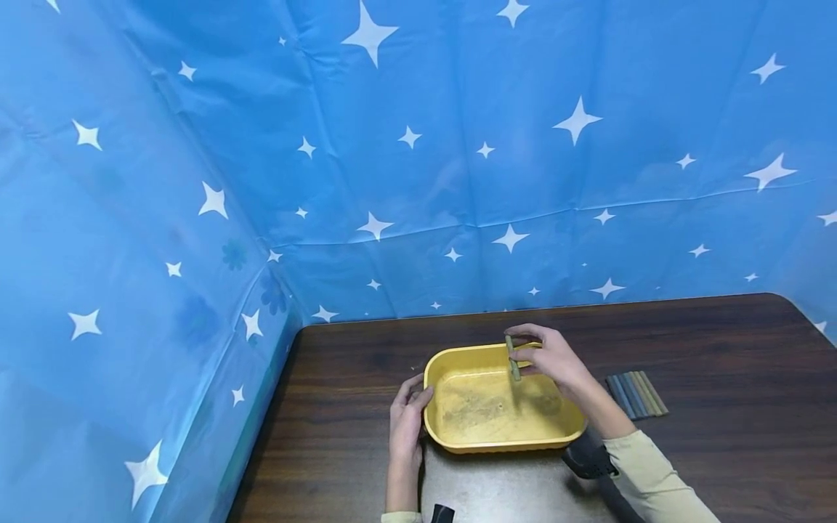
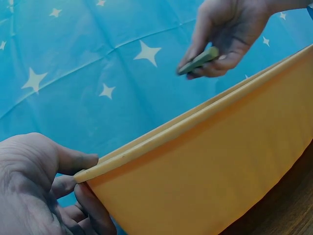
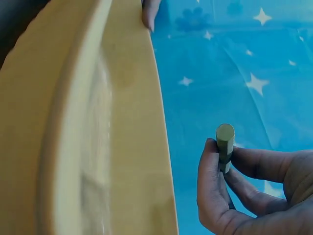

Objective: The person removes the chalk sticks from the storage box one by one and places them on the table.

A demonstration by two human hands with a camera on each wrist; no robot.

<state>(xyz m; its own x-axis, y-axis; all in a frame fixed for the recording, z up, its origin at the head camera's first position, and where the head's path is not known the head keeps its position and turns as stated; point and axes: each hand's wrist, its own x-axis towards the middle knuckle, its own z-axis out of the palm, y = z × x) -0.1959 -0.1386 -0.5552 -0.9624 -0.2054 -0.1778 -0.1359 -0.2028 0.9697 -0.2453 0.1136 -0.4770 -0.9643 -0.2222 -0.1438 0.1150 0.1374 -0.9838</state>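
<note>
A yellow plastic basin (image 1: 493, 447) with rounded corners stands on the table, its inside floor smudged with dark dust. My left hand (image 1: 407, 421) grips its left end, thumb over the rim and fingers below, as the left wrist view shows. Above the basin's back right part, my right hand (image 1: 549, 359) pinches a green chalk stick (image 1: 513, 357) between thumb and fingers. The stick's flat-sided shape and pale end show in the right wrist view, where the chalk stick (image 3: 225, 139) is clear of the basin. Fingers of both hands look dusty.
To the right of the basin several chalk sticks (image 1: 636, 394), from dark blue to olive, lie side by side on the dark wooden table (image 1: 732, 378). A blue star-patterned sheet (image 1: 418, 181) hangs behind and on the left. A black wrist device (image 1: 588, 459) sits below the right forearm.
</note>
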